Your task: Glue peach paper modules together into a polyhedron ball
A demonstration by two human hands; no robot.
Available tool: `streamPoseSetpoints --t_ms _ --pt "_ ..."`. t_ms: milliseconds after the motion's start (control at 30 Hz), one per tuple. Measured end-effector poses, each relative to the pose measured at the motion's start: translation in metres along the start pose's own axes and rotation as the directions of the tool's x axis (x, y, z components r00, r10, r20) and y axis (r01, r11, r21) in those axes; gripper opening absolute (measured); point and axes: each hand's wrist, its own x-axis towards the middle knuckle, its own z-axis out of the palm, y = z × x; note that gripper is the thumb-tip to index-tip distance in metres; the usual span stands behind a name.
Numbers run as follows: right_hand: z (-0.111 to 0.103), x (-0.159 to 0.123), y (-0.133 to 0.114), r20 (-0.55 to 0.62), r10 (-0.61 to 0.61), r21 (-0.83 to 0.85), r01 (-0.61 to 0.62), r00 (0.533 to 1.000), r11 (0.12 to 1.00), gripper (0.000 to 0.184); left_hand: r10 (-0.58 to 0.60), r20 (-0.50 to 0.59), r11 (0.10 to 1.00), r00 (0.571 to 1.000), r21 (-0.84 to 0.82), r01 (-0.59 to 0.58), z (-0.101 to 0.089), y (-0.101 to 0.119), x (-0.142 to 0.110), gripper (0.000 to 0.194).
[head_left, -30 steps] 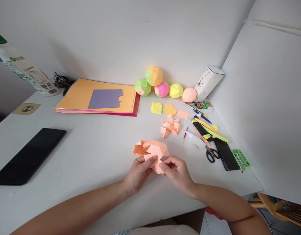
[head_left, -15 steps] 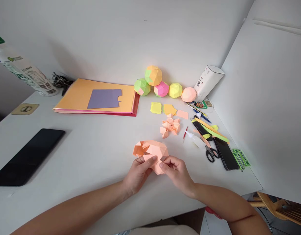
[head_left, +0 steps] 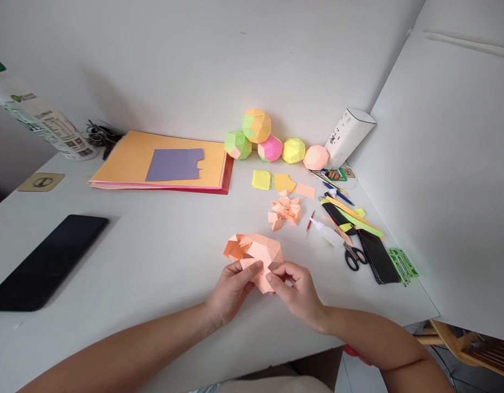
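Both hands hold a peach folded-paper ball (head_left: 262, 248) above the front middle of the desk. Its left side gapes, showing the hollow inside. My left hand (head_left: 233, 284) pinches the near left edge, thumb on top and fingers underneath. My right hand (head_left: 298, 289) grips the near right edge between thumb and index finger; its other fingertips are partly hidden. Beyond the ball lies a pile of small folded peach paper pieces (head_left: 285, 210). To its right are a red pen-like stick (head_left: 310, 221) and a white glue bottle (head_left: 327, 232).
Finished paper balls (head_left: 256, 126) stand against the wall. Stacked coloured paper (head_left: 132, 158) lies at back left, a black tablet (head_left: 51, 262) at left. Scissors (head_left: 354, 256) and a black phone (head_left: 377, 256) are at right, beside a white box (head_left: 350, 136). Yellow paper squares (head_left: 261, 180) lie behind the pile.
Almost nothing differs. The peach ball has tilted very slightly in my hands, and both hands keep the same grip.
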Motion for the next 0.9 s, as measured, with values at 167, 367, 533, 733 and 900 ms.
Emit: streamPoseSetpoints --t_ms 167,367,533,733,900 --pt "0.0011 0.0 0.0015 -0.006 -0.004 -0.017 0.003 1.0 1.0 0.024 0.01 0.004 1.0 1.0 -0.01 -0.01 0.0013 -0.0001 -0.0003 0.031" --pt "0.0021 -0.0014 0.0007 0.01 -0.009 0.033 0.009 1.0 0.999 0.026 0.004 -0.008 0.998 1.0 -0.056 -0.004 0.0005 -0.0017 -0.0004 0.027" --pt "0.0017 -0.0019 -0.0009 0.03 0.006 0.028 -0.007 1.0 1.0 0.03 -0.015 -0.062 0.998 0.998 -0.055 0.012 -0.0015 -0.0034 0.0002 0.026" --pt "-0.0002 0.0026 0.0015 0.016 0.079 0.076 -0.08 0.997 0.994 0.028 -0.015 -0.077 0.997 0.997 -0.072 0.009 -0.0003 -0.0027 0.0012 0.024" --pt "-0.0006 0.0038 0.0013 0.061 0.132 0.167 -0.141 0.989 0.976 0.028 -0.002 -0.014 0.999 1.0 -0.039 0.002 0.0011 -0.0003 0.0001 0.028"
